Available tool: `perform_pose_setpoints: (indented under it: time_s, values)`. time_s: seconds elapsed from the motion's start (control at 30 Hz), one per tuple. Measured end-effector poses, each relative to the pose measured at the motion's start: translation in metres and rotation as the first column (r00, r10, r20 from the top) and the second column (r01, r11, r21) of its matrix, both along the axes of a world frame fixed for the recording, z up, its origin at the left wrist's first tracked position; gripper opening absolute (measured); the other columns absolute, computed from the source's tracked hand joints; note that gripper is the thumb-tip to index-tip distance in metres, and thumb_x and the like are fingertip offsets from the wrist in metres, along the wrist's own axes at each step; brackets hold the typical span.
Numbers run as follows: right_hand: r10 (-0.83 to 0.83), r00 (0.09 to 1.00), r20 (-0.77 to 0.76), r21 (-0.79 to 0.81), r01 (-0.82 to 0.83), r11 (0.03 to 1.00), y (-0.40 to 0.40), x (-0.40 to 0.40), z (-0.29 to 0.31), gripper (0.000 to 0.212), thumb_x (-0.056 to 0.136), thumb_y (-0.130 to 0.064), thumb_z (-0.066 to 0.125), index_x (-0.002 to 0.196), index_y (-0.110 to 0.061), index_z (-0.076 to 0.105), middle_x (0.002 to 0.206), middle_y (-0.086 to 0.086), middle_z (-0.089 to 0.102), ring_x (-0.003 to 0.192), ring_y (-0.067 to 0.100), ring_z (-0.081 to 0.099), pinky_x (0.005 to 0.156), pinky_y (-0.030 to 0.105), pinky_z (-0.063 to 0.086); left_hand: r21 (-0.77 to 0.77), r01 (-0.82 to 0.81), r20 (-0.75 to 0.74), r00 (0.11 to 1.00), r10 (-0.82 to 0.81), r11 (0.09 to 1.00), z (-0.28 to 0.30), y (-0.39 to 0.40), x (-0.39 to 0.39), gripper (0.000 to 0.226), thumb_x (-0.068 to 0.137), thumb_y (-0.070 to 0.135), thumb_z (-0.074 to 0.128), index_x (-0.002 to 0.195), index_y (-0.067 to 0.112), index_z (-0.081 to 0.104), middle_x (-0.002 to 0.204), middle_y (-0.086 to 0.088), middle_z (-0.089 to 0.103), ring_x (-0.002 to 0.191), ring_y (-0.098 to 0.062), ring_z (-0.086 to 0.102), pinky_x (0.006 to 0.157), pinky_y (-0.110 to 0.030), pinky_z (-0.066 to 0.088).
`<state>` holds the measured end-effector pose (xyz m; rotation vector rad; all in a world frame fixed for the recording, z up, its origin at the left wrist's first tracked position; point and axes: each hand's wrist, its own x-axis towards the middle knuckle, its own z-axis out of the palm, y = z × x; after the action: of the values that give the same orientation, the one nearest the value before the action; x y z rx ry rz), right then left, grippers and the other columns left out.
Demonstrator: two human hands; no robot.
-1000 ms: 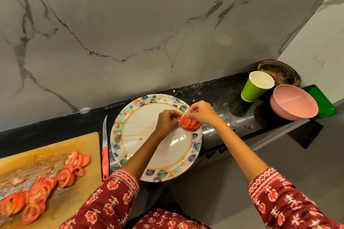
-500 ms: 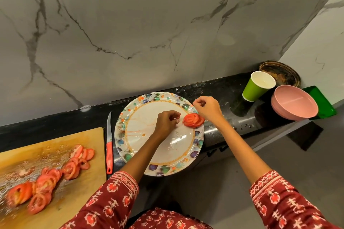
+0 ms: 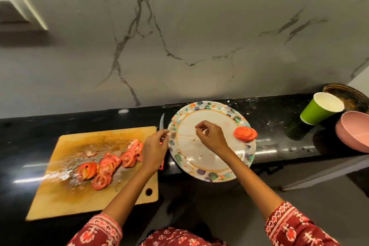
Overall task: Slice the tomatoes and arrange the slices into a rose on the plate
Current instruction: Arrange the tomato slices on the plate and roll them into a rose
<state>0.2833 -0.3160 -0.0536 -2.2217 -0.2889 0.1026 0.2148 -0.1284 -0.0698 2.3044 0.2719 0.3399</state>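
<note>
A few overlapped slices [image 3: 245,134] sit on the plate [image 3: 209,175]; most remain on the board [image 3: 60,195]. My left hand [image 3: 154,150] and right hand [image 3: 211,138] hang loosely curled, fingers holding nothing.

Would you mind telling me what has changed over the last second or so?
Both hands let go of the small fan of slices, which stays at the plate's right rim. The left hand moved left to the cutting board's edge beside the sliced tomatoes; the right hand drew back over the plate. Knife, cup and bowl unchanged.
</note>
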Motion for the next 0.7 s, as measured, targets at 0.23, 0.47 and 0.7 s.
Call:
perform_pose_setpoints:
  time_s: [0.23, 0.47, 0.7]
  values:
    - [0.176, 0.984, -0.025, 0.013, -0.175, 0.984, 0.094, -0.037, -0.005, 0.014, 0.087, -0.010, 0.057, 0.096, -0.006, 0.066, 0.088, 0.009, 0.068, 0.059, 0.000, 0.048, 0.059, 0.016, 0.037, 0.174, -0.155, -0.028, 0.986, 0.162, 0.973, 0.011, 0.115, -0.081, 0.030, 0.084, 0.011, 0.064, 0.114, 0.011, 0.063, 0.103, -0.005, 0.067, 0.092, -0.021, 0.062, 0.076, -0.032, 0.047]
    - [0.183, 0.978, -0.101, -0.196, -0.200, 0.960, 0.151, -0.054, -0.012, 0.022, 0.087, -0.016, 0.055, 0.107, -0.009, 0.061, 0.094, 0.007, 0.067, 0.090, 0.022, 0.062, 0.069, 0.026, 0.042, 0.155, -0.281, -0.070, 0.953, 0.294, 0.947, 0.007, 0.166, -0.125, 0.031, 0.083, 0.006, 0.062, 0.113, 0.013, 0.064, 0.109, -0.007, 0.067, 0.097, -0.025, 0.061, 0.074, -0.035, 0.048]
    - [0.047, 0.984, -0.172, -0.512, -0.130, 0.849, 0.181, -0.045, -0.016, 0.020, 0.089, -0.019, 0.057, 0.106, -0.009, 0.060, 0.109, 0.012, 0.062, 0.103, 0.029, 0.058, 0.083, 0.038, 0.050, 0.107, -0.270, -0.062, 0.959, 0.277, 0.957, 0.001, 0.182, -0.132, 0.031, 0.082, 0.008, 0.063, 0.112, 0.012, 0.064, 0.107, -0.007, 0.068, 0.099, -0.024, 0.061, 0.082, -0.037, 0.051]
